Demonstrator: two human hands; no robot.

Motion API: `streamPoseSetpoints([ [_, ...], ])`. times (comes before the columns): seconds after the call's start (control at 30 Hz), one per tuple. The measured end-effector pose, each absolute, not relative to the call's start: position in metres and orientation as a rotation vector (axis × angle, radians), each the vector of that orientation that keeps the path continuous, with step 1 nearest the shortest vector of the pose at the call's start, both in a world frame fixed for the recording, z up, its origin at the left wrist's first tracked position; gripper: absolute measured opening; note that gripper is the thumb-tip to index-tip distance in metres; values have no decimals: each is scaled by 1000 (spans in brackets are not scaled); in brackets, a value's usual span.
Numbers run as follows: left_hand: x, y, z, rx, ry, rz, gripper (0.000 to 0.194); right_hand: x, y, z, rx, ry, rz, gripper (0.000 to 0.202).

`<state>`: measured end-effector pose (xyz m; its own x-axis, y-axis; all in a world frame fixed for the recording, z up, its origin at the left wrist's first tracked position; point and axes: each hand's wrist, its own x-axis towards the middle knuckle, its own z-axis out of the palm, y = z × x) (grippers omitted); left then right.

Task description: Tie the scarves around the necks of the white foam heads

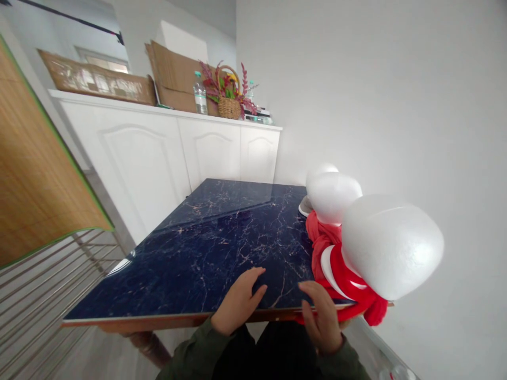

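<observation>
My left hand (240, 302) is at the front edge of a dark blue marble-patterned table (222, 243), fingers apart and holding nothing. To its right is my right hand (322, 317), also open, with the fingers slightly bent and nothing visible in them. Nearest to it is a bright red scarf-like cloth (344, 272) with a white band, wrapped below a large smooth white head-shaped form (392, 245). Behind that stands a second white form (335, 195) with a duller red cloth (317, 228) at its base. Part of another white form (321, 168) shows at the back, mostly hidden.
A grey item with a white edge (305, 206) lies by the forms. White cabinets (150, 163) beyond carry cardboard (174, 74), a water bottle (200, 95) and a flower basket (228, 108). A metal rack (59, 285) and bamboo-like mat (39, 158) are left; a wall is right.
</observation>
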<state>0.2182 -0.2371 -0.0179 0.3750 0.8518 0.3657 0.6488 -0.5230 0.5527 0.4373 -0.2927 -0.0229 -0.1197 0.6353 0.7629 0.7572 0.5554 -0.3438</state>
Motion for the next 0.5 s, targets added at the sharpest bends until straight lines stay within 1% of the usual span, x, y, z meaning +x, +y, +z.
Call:
streamPoseSetpoints([
  [0.07, 218, -224, -19, 2405, 1305, 879, 34, 403, -263, -11, -1206, -2039, 79, 39],
  [0.2, 218, -212, -23, 2494, 1360, 806, 39, 352, -211, -14, -1310, -2194, 300, 47],
  [0.37, 218, -215, -25, 2485, 1389, 790, 45, 343, -199, -33, -1358, -2186, 366, 45],
  [0.5, 218, -216, -25, 2484, 1390, 778, 46, 348, -203, -34, -1337, -2175, 354, 43],
])
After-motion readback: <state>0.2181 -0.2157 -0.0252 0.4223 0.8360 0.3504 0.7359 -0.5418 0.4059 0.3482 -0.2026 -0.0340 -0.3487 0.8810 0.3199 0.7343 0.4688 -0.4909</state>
